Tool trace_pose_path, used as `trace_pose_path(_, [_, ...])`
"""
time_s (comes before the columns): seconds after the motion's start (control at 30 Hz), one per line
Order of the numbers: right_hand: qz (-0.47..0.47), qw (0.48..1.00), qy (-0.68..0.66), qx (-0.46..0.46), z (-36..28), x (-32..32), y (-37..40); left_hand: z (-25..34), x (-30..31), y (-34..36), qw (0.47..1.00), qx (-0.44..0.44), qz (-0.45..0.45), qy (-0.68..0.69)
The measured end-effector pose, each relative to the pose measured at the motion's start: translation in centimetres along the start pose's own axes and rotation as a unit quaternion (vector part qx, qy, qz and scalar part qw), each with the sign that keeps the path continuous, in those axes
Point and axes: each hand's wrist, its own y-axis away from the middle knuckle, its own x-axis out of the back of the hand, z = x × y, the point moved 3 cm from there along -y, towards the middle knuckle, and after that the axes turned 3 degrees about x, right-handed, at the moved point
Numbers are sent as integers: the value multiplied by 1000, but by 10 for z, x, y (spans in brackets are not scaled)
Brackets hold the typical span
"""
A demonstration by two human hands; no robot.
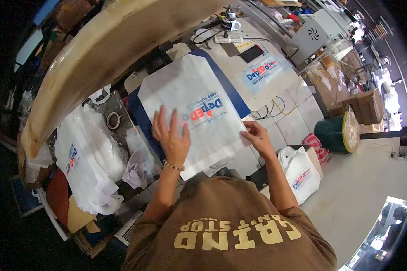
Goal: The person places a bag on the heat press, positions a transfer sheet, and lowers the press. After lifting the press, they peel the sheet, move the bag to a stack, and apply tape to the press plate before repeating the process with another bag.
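A white fabric bag with a red and blue "DepED" print lies flat over a blue board. The print reads upside down from where I stand. My left hand rests over the bag's near left part, fingers spread and slightly blurred. At the bag's right edge, my right hand pinches the fabric between thumb and fingers. A bracelet circles my left wrist.
To the left are a stack of printed white bags, a tape roll and crumpled cloth. More printed bags sit at right, near a green bin. A printed sheet and a power strip lie beyond.
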Motion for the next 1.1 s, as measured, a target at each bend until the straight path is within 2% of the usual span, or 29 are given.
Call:
trace_pose_path(0.03, [3,999,21,25,-2,-1,-2,6,-9,-3,1000,-1,-1,1])
trace_pose_path(0.1, [6,998,41,52,-3,-2,-8,28,-43,-1,980,-66,-112,148])
trace_pose_path(0.13, [1,996,66,65,-3,-3,-11,31,-54,5,980,-68,-112,148])
trace_pose_path(0.2, [-1,993,91,80,4,-1,-15,39,-80,17,965,-127,-218,66])
trace_pose_path(0.33, [14,987,101,120,9,-5,-18,41,-79,3,961,-142,-236,28])
trace_pose_path(0.37, [11,986,96,137,4,-7,-15,41,-79,-5,961,-132,-238,43])
trace_pose_path(0.4, [0,983,160,93,1,-5,-14,42,-79,-14,962,-123,-235,59])
trace_pose_path(0.43, [3,983,159,95,3,-5,-16,44,-84,-19,962,-127,-234,60])
trace_pose_path(0.5, [3,984,125,124,5,-8,-16,50,-93,-22,954,-156,-210,149])
trace_pose_path(0.7, [-21,985,118,128,1,-5,-14,62,-105,-23,956,-173,-185,150])
trace_pose_path(0.83, [-56,979,158,118,3,1,-18,58,-114,-25,960,-149,-195,133])
trace_pose_path(0.9, [-55,985,98,128,0,0,-15,48,-119,-29,950,-85,-217,207])
trace_pose_path(0.93, [-61,986,95,126,5,1,-17,42,-121,-31,950,-46,-228,210])
trace_pose_path(0.97, [-53,980,116,152,10,2,-20,39,-122,-34,950,-43,-230,206])
trace_pose_path(1.03, [-48,974,135,177,10,2,-21,31,-126,-39,923,41,-280,261])
trace_pose_path(1.1, [-62,976,125,166,9,3,-20,30,-126,-40,919,38,-300,253])
